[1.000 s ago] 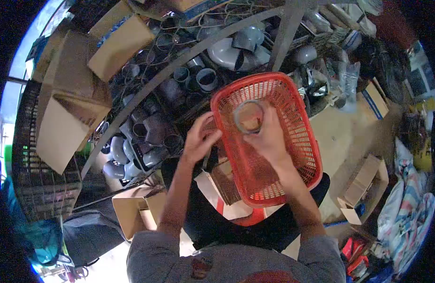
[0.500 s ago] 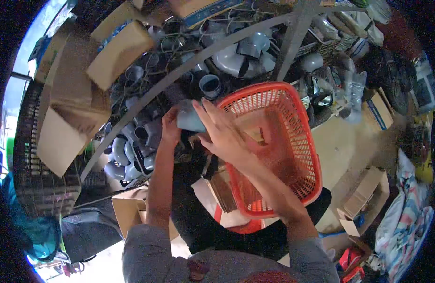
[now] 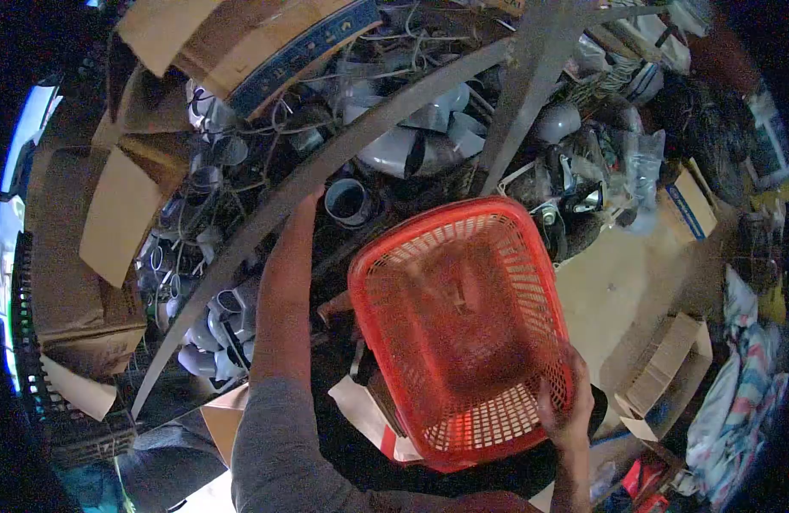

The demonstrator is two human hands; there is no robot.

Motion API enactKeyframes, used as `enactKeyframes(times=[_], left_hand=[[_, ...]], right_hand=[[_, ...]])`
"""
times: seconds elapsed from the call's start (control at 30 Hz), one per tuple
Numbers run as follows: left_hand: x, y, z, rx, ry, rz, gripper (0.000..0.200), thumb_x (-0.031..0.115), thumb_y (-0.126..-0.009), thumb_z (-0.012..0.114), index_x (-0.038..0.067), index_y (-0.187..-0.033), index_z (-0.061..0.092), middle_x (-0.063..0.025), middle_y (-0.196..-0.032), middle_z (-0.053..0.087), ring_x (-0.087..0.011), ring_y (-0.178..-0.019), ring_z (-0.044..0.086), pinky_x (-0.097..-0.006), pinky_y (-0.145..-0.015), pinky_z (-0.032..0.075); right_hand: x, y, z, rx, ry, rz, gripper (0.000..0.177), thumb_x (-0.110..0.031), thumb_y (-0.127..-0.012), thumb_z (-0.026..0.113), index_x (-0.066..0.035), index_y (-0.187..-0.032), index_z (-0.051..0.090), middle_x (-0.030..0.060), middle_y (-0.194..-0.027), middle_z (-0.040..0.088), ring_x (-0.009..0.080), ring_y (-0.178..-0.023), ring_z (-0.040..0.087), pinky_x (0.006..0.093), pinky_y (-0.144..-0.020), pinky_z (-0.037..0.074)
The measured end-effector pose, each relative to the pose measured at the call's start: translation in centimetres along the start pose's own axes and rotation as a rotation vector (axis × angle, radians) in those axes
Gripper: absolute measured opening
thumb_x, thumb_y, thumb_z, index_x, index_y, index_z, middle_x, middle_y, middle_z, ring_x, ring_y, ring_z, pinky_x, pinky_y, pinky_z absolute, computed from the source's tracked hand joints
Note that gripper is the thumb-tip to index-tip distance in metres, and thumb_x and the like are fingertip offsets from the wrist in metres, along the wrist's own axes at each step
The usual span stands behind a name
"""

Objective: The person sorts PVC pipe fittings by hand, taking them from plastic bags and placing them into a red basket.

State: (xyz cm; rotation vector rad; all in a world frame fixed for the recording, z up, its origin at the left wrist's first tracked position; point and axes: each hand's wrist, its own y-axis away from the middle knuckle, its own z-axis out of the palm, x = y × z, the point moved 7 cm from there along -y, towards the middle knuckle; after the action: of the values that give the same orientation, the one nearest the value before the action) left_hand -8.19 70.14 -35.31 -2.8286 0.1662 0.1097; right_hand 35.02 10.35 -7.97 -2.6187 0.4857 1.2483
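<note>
My right hand (image 3: 568, 400) grips the rim of a red plastic basket (image 3: 552, 282) at its near right corner, fingers wrapped over the edge. The basket is tilted toward me, and no items show inside it. My left arm stretches forward past the basket's left side. Only a bit of my left hand (image 3: 310, 203) shows at the metal bar (image 3: 266, 201); its fingers are hidden, so what they hold or touch cannot be seen. Nearest to it is a grey pipe fitting (image 3: 349, 203) with its round mouth facing me.
Grey pipe elbows (image 3: 393, 152) and other fittings lie piled behind the bar, with more at the lower left (image 3: 210, 338). Cardboard boxes stand left (image 3: 112, 214) and at the top (image 3: 274, 51). Another opened carton (image 3: 668, 368) and striped cloth (image 3: 736, 393) lie right.
The pale grey fitting held between both hands is out of sight. My right hand has moved back to the basket rim, my left has reached forward, and the basket has shifted nearer and left.
</note>
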Motion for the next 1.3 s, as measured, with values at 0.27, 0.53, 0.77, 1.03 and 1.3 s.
enactKeyframes(times=[0.27,0.53,0.77,1.03,1.3], left_hand=[[1.7,3.5,-4.0,-0.245,0.121,-0.114,0.044,0.038,-0.105,0.051,0.008,-0.134,0.064,-0.0204,-0.137,0.064,-0.0356,-0.127,0.06,-0.0458,-0.109,0.044],[-2.2,26.9,-19.0,-0.202,0.861,-0.198,0.019,0.021,-0.098,0.066,0.008,-0.109,0.076,-0.0138,-0.1,0.076,-0.0295,-0.097,0.074,-0.0396,-0.086,0.056],[-0.3,44.8,-21.3,-0.352,0.877,-0.122,0.04,0.022,-0.091,0.075,0.011,-0.129,0.068,-0.0185,-0.124,0.071,-0.0342,-0.103,0.073,-0.0431,-0.089,0.058],[3.9,48.4,-15.2,-0.725,0.433,0.04,0.084,0.02,-0.075,0.084,0.012,-0.15,0.046,-0.0282,-0.158,0.035,-0.0497,-0.119,0.062,-0.0561,-0.096,0.055],[3.5,49.5,-23.1,-0.441,1.148,-0.362,0.035,0.024,-0.082,0.07,0.005,-0.111,0.073,-0.0113,-0.078,0.068,-0.0262,-0.078,0.069,-0.0388,-0.073,0.051]], right_hand=[[2.3,3.7,-0.9,0.078,0.093,0.05,0.056,-0.001,-0.091,0.059,0.008,-0.145,0.047,0.0248,-0.146,0.054,0.0358,-0.139,0.051,0.0461,-0.117,0.039],[1.5,4.4,0.0,0.252,0.219,-0.217,0.052,-0.003,-0.091,0.062,-0.002,-0.143,0.055,0.0237,-0.145,0.057,0.0442,-0.134,0.055,0.0468,-0.11,0.046],[2.7,5.6,0.7,0.217,0.288,-0.19,0.063,-0.01,-0.084,0.067,-0.005,-0.145,0.051,0.0241,-0.145,0.055,0.0445,-0.135,0.052,0.0499,-0.112,0.043],[2.6,6.0,0.9,0.282,0.298,-0.326,0.062,-0.014,-0.087,0.071,0.002,-0.143,0.05,0.0268,-0.149,0.049,0.0474,-0.134,0.05,0.0493,-0.111,0.044],[18.3,6.3,0.9,0.009,-0.215,0.133,0.055,-0.016,-0.095,0.072,0.003,-0.142,0.05,0.0164,-0.118,0.07,0.032,-0.113,0.066,0.0397,-0.097,0.053]])
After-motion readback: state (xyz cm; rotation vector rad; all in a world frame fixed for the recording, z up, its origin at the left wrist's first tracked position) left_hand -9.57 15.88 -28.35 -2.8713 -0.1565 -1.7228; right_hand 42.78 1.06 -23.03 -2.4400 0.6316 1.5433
